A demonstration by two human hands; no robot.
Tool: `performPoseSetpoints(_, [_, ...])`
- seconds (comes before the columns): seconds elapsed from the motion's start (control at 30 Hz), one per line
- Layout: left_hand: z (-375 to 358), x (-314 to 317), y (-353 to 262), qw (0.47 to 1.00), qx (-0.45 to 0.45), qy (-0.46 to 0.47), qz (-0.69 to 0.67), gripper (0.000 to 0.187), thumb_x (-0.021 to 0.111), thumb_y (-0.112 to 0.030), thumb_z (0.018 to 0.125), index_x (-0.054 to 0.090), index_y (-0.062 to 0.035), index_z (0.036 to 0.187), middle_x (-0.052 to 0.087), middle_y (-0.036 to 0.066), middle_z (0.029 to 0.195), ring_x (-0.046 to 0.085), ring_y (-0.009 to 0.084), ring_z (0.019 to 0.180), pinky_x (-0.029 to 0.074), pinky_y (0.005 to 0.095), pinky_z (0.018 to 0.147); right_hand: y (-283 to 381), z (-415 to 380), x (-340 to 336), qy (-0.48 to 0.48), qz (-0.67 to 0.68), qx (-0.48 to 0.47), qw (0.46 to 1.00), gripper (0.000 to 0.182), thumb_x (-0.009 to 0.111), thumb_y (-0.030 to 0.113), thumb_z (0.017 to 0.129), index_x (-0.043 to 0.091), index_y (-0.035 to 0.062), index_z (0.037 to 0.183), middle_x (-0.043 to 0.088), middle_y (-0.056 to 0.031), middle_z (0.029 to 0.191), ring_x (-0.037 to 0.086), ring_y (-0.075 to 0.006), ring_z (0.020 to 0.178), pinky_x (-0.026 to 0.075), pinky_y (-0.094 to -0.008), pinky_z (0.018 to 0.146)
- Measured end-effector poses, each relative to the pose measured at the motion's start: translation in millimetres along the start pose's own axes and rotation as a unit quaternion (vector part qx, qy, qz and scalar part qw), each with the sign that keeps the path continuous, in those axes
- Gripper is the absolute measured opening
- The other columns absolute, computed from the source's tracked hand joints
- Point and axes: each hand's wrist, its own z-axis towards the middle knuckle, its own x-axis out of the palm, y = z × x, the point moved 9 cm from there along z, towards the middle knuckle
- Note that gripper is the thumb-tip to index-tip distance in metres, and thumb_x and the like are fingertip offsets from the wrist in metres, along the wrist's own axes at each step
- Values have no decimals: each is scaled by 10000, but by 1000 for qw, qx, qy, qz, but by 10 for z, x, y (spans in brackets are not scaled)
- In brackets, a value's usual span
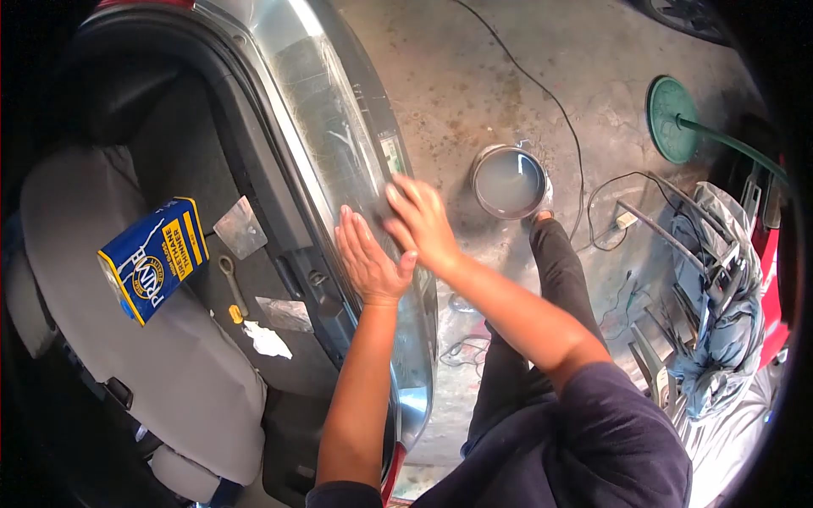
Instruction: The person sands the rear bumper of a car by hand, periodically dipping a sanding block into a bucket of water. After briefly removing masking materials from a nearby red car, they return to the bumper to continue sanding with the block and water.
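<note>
My left hand [370, 258] lies flat on the rear bumper [326, 127] of a car, fingers stretched out and holding nothing. Just right of it, my right hand [421, 222] presses on the bumper's outer face with its fingers bent. A dark patch shows under those fingers, but blur and the hand itself hide what it is. The bumper's surface looks wet and dull, with pale scuffs above my hands. Near my foot, a round bucket [508, 183] of cloudy water stands on the floor.
Inside the open trunk are a blue urethane thinner can [157, 258], a wrench [232, 284], sandpaper sheets [241, 227] and a crumpled white paper [267, 340]. A black cable [559, 106] crosses the concrete floor. At right are a green round base [671, 118] and a grey cover [720, 296].
</note>
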Motion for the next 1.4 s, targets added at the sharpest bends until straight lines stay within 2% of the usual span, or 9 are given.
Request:
performPoseSetpoints(0.1, [12, 2, 13, 1000, 1, 3, 0, 1025, 315, -747, 999, 242, 93, 1582, 318, 318, 1615, 346, 475, 1482, 250, 581, 1229, -29, 110, -14, -18, 17, 10, 1000, 517, 712, 289, 924, 601, 98, 1391, 528, -166, 1471, 503, -422, 1296, 411, -540, 1086])
performPoseSetpoints(0.27, [0, -10, -5, 1000, 0, 7, 4, 1025, 313, -752, 996, 251, 88, 1580, 332, 318, 1605, 345, 472, 1484, 250, 576, 1231, -314, 2152, 14, -121, 38, 70, 989, 423, 669, 309, 946, 639, 94, 1309, 566, -175, 1417, 514, -412, 1271, 417, -524, 1075])
performPoseSetpoints(0.6, [19, -12, -5, 1000, 9, 2, 12, 1017, 315, -749, 999, 261, 87, 1577, 345, 315, 1598, 353, 478, 1478, 260, 576, 1227, -46, 284, 15, -66, 32, 85, 994, 528, 760, 247, 868, 635, 62, 1347, 546, -176, 1451, 509, -411, 1295, 406, -505, 1109])
performPoseSetpoints(0.8, [-1, -12, -15, 1000, -3, 6, 7, 1016, 303, -751, 1000, 253, 79, 1583, 342, 312, 1603, 355, 465, 1482, 257, 577, 1229, -191, 2371, 30, -125, -3, 71, 990, 444, 691, 368, 939, 662, 119, 1306, 618, -111, 1365, 507, -377, 1283, 403, -500, 1091])
performPoseSetpoints(0.9, [5, -9, -3, 1000, -5, 2, 8, 1025, 289, -761, 996, 248, 76, 1586, 336, 314, 1606, 358, 464, 1481, 257, 578, 1229, -47, 2098, 39, -109, -20, 19, 994, 464, 725, 335, 908, 653, 123, 1315, 588, -118, 1415, 520, -383, 1270, 409, -517, 1088])
performPoseSetpoints(1.07, [-24, -29, 21, 1000, -3, -3, -13, 1038, 272, -776, 989, 258, 78, 1578, 328, 329, 1602, 365, 480, 1471, 267, 595, 1216, 199, 94, 49, 34, -1, -8, 999, 536, 756, 296, 866, 622, 131, 1358, 514, -131, 1506, 503, -399, 1300, 416, -536, 1060])
performPoseSetpoints(1.17, [-36, -13, 37, 1000, -6, 0, -11, 1042, 266, -782, 986, 270, 82, 1569, 338, 339, 1590, 372, 498, 1459, 286, 611, 1200, 193, 652, 46, 24, 0, -37, 999, 525, 747, 287, 873, 619, 141, 1361, 526, -131, 1478, 501, -397, 1298, 414, -530, 1064])
performPoseSetpoints(1.33, [-49, 11, 52, 1000, -13, 14, 8, 1057, 256, -789, 983, 253, 86, 1575, 331, 347, 1589, 373, 505, 1457, 297, 617, 1194, 1, 2858, 141, -89, -33, -71, 993, 437, 720, 353, 914, 661, 144, 1293, 605, -124, 1373, 504, -380, 1272, 414, -526, 1066])
performPoseSetpoints(1.4, [-39, 10, 44, 1000, -15, 16, 10, 1055, 251, -787, 985, 242, 84, 1581, 328, 348, 1591, 374, 508, 1454, 297, 616, 1194, 34, 2796, 113, -85, -26, -72, 993, 456, 734, 339, 904, 656, 146, 1309, 600, -127, 1376, 509, -377, 1272, 415, -526, 1056])
